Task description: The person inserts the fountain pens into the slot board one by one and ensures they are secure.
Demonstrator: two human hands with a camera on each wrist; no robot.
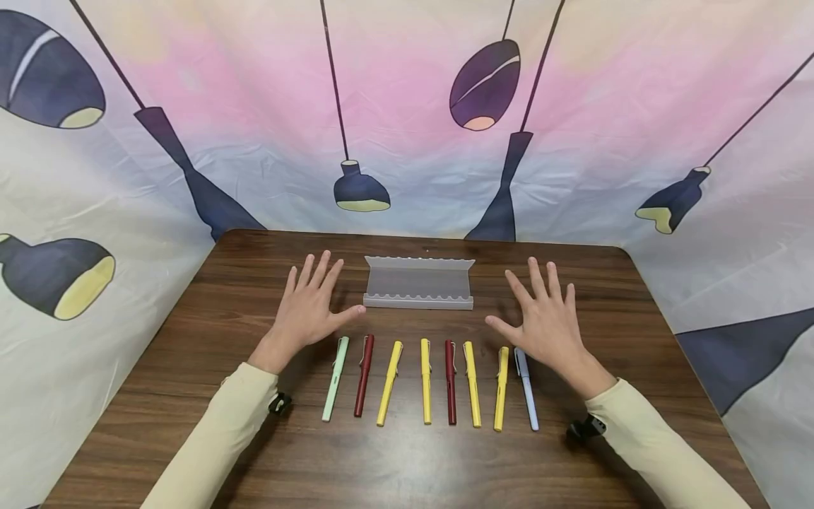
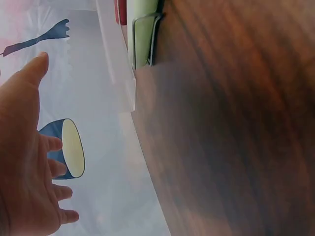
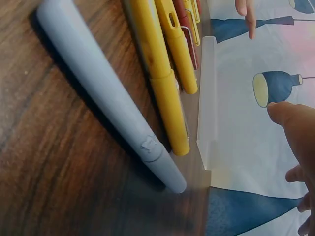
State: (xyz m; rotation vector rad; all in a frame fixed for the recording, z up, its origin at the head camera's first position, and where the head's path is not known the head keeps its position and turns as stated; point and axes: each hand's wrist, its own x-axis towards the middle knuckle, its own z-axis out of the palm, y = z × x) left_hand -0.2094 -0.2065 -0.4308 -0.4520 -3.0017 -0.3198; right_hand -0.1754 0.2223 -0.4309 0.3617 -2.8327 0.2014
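Note:
My left hand (image 1: pixel 307 309) is spread above the table, left of a clear plastic pen rest (image 1: pixel 420 283) with scalloped edges, and holds nothing. On the other side of the rest, my right hand (image 1: pixel 545 324) also has its fingers spread and holds nothing. Several clipped pens lie in a row before the rest. From the left they include a mint green pen (image 1: pixel 335 379), a dark red pen (image 1: pixel 364 375), a yellow pen (image 1: pixel 390 383), another dark red pen (image 1: pixel 451 382) and more yellow pens. A light blue pen (image 3: pixel 106 93) ends the row, nearest my right hand.
The pens and rest stand on a dark wood-grain table (image 1: pixel 407 474). Behind its far edge hangs a pastel cloth (image 1: pixel 407 92) printed with dark lamps; it also flanks both sides. A black strap device (image 1: pixel 586 428) sits at my right wrist, another (image 1: pixel 280 404) at the left.

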